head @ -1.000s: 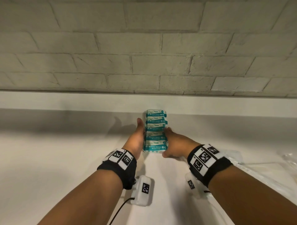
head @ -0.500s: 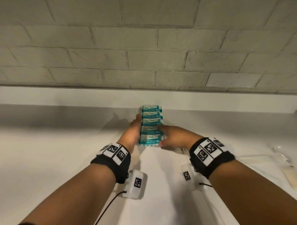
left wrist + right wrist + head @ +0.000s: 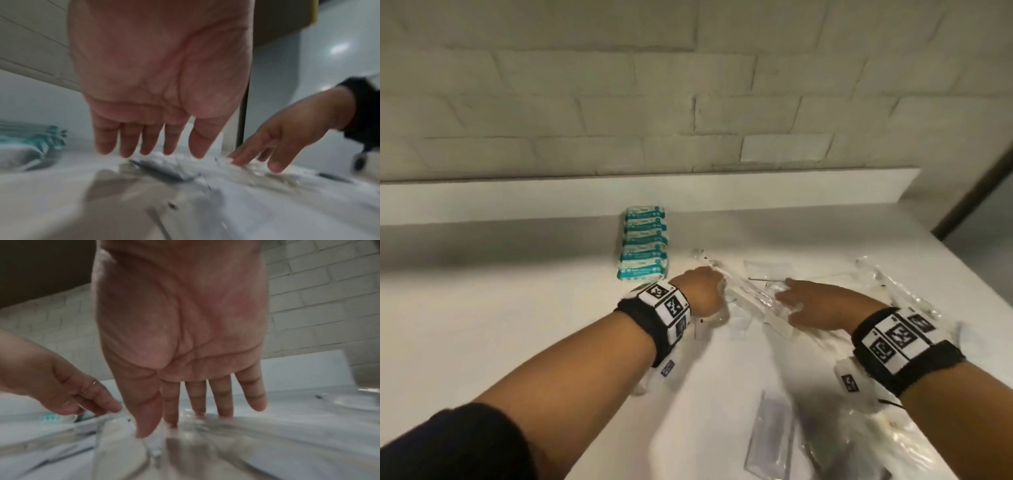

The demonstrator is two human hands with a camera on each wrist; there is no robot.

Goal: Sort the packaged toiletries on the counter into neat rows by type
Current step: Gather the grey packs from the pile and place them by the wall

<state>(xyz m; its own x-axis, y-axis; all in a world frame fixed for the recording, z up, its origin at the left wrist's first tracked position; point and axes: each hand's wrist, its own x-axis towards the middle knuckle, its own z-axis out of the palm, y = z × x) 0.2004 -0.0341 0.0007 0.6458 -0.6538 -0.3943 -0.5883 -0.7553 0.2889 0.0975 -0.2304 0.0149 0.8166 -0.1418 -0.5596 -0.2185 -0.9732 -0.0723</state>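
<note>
A white counter (image 3: 500, 308) against a pale brick wall (image 3: 619, 102). Teal-and-white packets (image 3: 643, 248) lie in a neat row running back toward the wall, untouched, just behind and left of the left hand (image 3: 703, 291). Both hands reach over loose clear sachets (image 3: 750, 298) scattered to the right of that row. The left hand has its fingers straight and spread, tips just above the sachets, gripping nothing. The right hand (image 3: 822, 305) is also flat with fingers extended, fingertips (image 3: 198, 408) touching the crinkled plastic. More clear sachets lie nearer the viewer and under the right forearm. Wrist views are blurred.
</note>
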